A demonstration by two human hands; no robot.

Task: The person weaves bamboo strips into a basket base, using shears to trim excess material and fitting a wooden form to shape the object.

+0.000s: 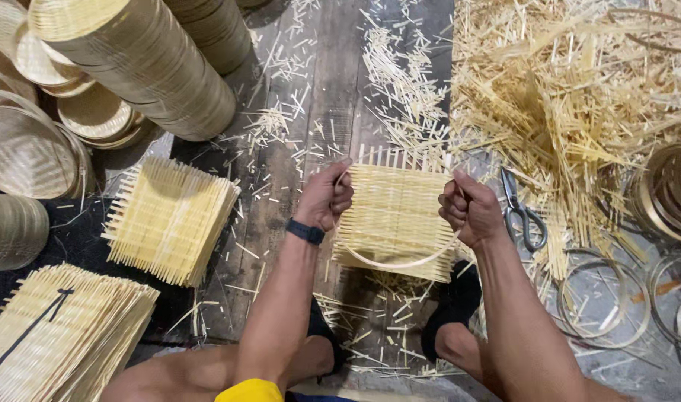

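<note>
The woven bamboo mat (395,216) sits at the centre of the frame, square and untrimmed, with slat ends sticking out along its top edge. A thin bamboo hoop (404,262) curves under its lower edge, each end pinched in a closed grip: the left hand (325,197) at the mat's left side, the right hand (468,212) at its right. The hoop looks only partly fitted, and the corners remain uncut. Scissors (520,211) lie just right of the right hand. Flat mats (169,219) wait at left; finished round trays (143,63) are stacked at upper left.
</note>
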